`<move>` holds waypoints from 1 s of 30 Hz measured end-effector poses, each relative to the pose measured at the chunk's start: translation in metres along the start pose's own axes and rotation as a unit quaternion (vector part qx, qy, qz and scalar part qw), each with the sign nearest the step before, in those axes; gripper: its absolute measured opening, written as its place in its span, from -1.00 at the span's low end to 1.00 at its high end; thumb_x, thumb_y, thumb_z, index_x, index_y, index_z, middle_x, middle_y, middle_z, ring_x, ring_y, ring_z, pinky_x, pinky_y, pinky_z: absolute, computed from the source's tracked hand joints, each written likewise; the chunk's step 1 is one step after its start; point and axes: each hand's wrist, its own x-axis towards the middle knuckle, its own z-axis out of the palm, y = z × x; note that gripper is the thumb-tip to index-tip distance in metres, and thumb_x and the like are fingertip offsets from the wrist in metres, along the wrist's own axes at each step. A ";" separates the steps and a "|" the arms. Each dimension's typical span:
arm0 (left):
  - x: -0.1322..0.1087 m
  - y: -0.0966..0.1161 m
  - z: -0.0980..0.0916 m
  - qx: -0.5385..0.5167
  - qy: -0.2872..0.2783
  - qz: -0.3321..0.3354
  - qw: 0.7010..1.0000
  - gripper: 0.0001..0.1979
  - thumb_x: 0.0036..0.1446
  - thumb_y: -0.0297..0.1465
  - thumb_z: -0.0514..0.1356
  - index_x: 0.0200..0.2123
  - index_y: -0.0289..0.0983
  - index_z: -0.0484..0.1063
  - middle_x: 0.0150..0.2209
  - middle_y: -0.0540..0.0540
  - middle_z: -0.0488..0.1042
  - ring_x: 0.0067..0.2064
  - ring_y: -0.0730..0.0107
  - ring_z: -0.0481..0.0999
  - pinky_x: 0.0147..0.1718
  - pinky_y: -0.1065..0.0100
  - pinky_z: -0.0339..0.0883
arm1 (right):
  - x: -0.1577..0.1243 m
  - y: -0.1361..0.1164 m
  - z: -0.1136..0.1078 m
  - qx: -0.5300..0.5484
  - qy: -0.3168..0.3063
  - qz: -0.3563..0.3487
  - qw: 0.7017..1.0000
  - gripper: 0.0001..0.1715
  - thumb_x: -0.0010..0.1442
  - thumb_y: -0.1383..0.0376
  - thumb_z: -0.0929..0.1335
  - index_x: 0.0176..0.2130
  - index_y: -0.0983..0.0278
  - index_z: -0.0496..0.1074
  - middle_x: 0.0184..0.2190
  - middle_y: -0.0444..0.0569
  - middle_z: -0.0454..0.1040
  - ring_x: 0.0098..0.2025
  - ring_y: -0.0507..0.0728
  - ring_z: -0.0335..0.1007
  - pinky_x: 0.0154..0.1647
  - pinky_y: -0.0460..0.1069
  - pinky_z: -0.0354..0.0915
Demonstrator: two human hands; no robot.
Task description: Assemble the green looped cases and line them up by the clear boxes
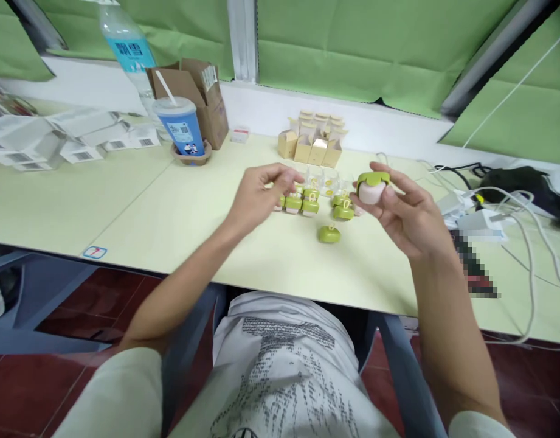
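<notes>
My right hand [405, 210] is raised over the pale green table [179, 213] and grips a small pink round piece with a green cap [372, 185] between thumb and fingertips. My left hand [256, 194] hovers above a cluster of several similar green-capped pieces [302, 202], its fingers curled in towards the thumb; what they pinch, if anything, I cannot make out. One green cap [329, 234] lies alone nearer to me. More green pieces [342, 207] sit under my right hand's fingertips.
Small tan cartons [312, 146] stand behind the pieces. A blue cup with a straw [182, 129], a water bottle [127, 52], a cardboard box [202, 97] and white labelled boxes [56, 140] are at the left. Cables and a charger [489, 207] lie at the right.
</notes>
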 end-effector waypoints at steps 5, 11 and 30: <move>0.053 -0.051 -0.042 0.068 0.044 0.030 0.996 -0.42 0.23 0.22 0.41 -0.38 -0.22 0.69 -0.48 -0.04 0.54 -0.44 0.45 0.47 -0.51 0.38 0.24 | 0.058 0.034 -0.007 -0.181 0.096 -0.127 0.971 -0.42 0.08 0.05 0.71 0.08 0.10 0.77 0.00 -0.01 0.73 -0.03 0.23 0.70 0.11 0.23 0.67; 0.060 -0.115 -0.070 0.191 0.069 0.007 0.979 -0.51 0.40 0.07 0.26 -0.21 -0.26 0.65 -0.38 -0.02 0.53 -0.42 0.48 0.42 -0.49 0.43 0.31 | 0.059 0.084 0.004 -0.315 0.091 -0.142 0.934 -0.52 0.24 0.01 0.61 0.06 0.18 0.79 0.01 0.10 0.69 0.01 0.30 0.70 0.14 0.26 0.64; 0.052 -0.126 -0.062 0.302 -0.036 0.033 0.952 -0.75 0.32 -0.24 0.30 -0.13 -0.23 0.73 -0.15 -0.14 0.63 -0.14 0.27 0.60 -0.22 0.31 0.47 | 0.051 0.107 0.009 -0.544 -0.049 -0.089 0.833 -0.68 0.33 0.23 0.53 0.06 0.14 0.78 0.14 0.16 0.56 0.04 0.34 0.48 0.13 0.23 0.41</move>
